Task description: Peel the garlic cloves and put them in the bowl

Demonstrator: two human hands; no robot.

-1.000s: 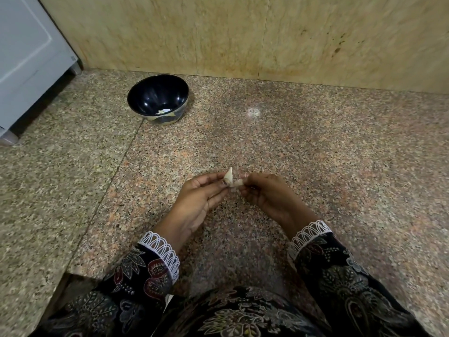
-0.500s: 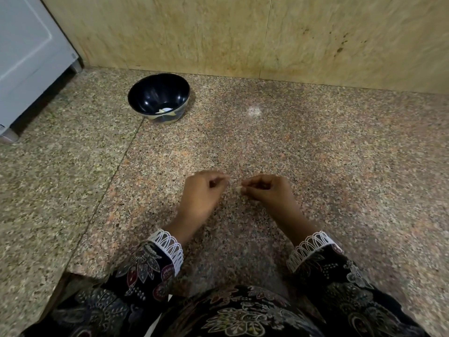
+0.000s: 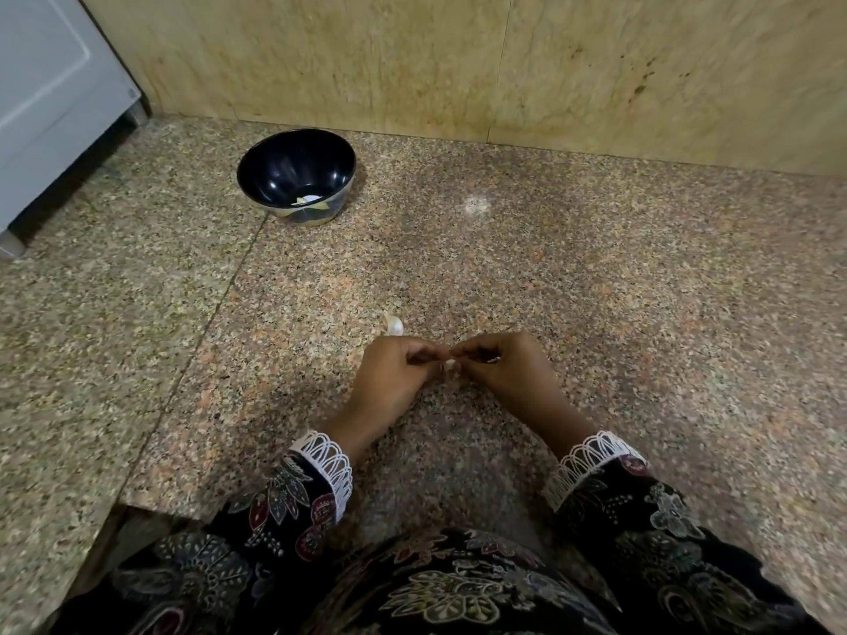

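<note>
Tabletop [image 3: 596, 291]: speckled granite, carrying everything here; a beige stone wall [image 3: 458, 61] closes its far edge.
Bowl [image 3: 295, 176]: dark and glossy, standing upright far from the hands, toward the wall and over to the left hand's side. A few pale pieces lie at its bottom; I judge them peeled cloves, though they are too small to be sure.
Left hand [image 3: 394, 375]: nearer the person than the bowl, and well apart from it; fingers curled, fingertips meeting the right hand's.
Right hand [image 3: 499, 371]: just beside the left, fingers curled the same way, pinching at the same spot.
Held clove [image 3: 450, 365]: only a small pale patch shows between and under the fingertips of both hands; how much skin remains cannot be told.
Loose clove [image 3: 394, 324]: a whitish piece on the tabletop, on the bowl side of the left hand, close to its knuckles but not touching.
Step in hand: peeling, judging by both hands working one small piece.
Next move calls for: stripping the last skin, then a long reach with one hand toward the bowl to drop the clove inside.
</note>
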